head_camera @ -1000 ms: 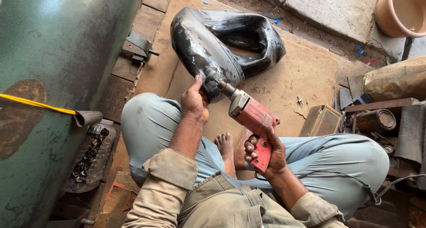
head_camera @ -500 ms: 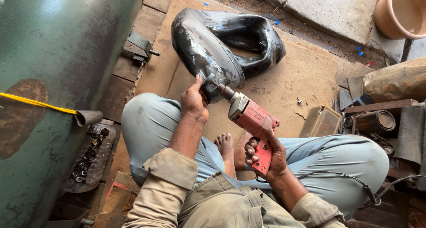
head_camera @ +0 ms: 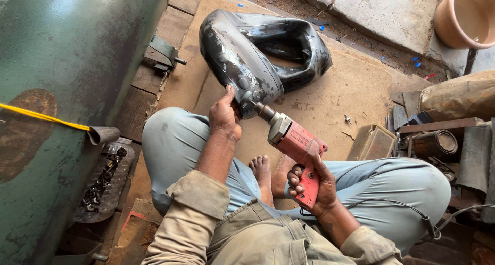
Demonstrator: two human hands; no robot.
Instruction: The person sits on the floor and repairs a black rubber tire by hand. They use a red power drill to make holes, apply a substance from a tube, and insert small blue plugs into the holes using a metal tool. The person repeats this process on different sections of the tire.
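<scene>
- Drilling is the step in hand: the red power drill (head_camera: 296,143) has its tip against the near end of the black rubber inner tube (head_camera: 258,53), just beside the left thumb.
- The left hand (head_camera: 224,118) is closed on that near end of the tube and steadies it above the person's left knee.
- The right hand (head_camera: 314,185) is wrapped around the drill's grip, fingers curled on the handle; whether the trigger is pressed cannot be told.
- The tube lies folded on a brown cardboard sheet (head_camera: 330,105), its bulk on the far side and its near end lifted into the hand.
- Judged from this, the work calls for a firm hold on the soft rubber and a steady tool, with the thumb kept off the tip.
- The drill's cord (head_camera: 402,205) trails to the right over the person's right thigh.
- Containers: an open, dull metal box (head_camera: 374,141) stands right of the drill, with a dark round can (head_camera: 435,143) lying just beyond it; no label is readable on either.
- A clear plastic bottle (head_camera: 105,182) holding dark metal bits lies near left, beside the big green tank (head_camera: 62,63).
- A terracotta pot (head_camera: 466,14) sits far right.
</scene>
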